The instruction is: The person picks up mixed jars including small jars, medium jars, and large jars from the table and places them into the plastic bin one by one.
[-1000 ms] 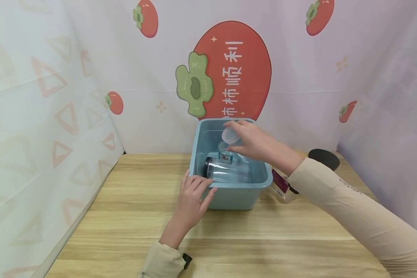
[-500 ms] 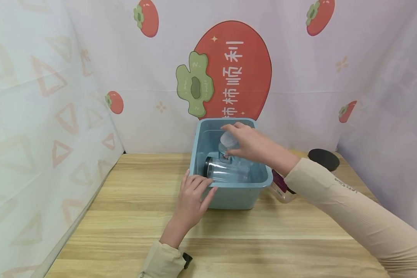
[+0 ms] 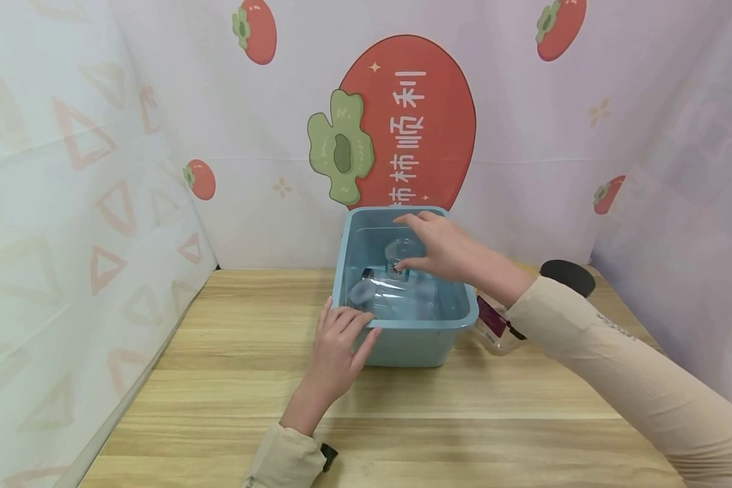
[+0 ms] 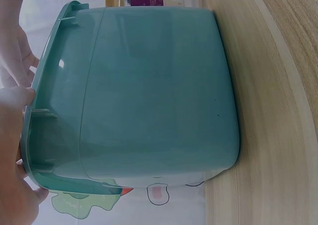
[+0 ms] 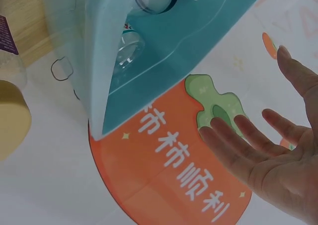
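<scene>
In the head view a blue plastic bin (image 3: 415,349) stands on the table. My left hand (image 3: 335,346) grips its near left rim, fingers over the edge and thumb in front. Above the bin's right side, my right hand (image 3: 445,251) is spread, and the right wrist view shows the hand (image 5: 278,170) holding nothing. Inside lie a large clear jar (image 3: 402,301) on its side and a small clear bottle (image 3: 399,252) with a label. A blurred whitish round thing (image 3: 362,293) is at the jar's left end; its kind is unclear.
Right of the bin, partly behind my right forearm, lies a clear container with a purple label (image 3: 493,318). A black round lid (image 3: 568,278) shows at the table's far right. The wooden table (image 3: 238,379) meets a patterned cloth backdrop (image 3: 262,224).
The whitish round thing, earlier between my right fingers and thumb, has dropped to the lower left inside the bin. My right hand stays over the bin; the left hand has not moved.
</scene>
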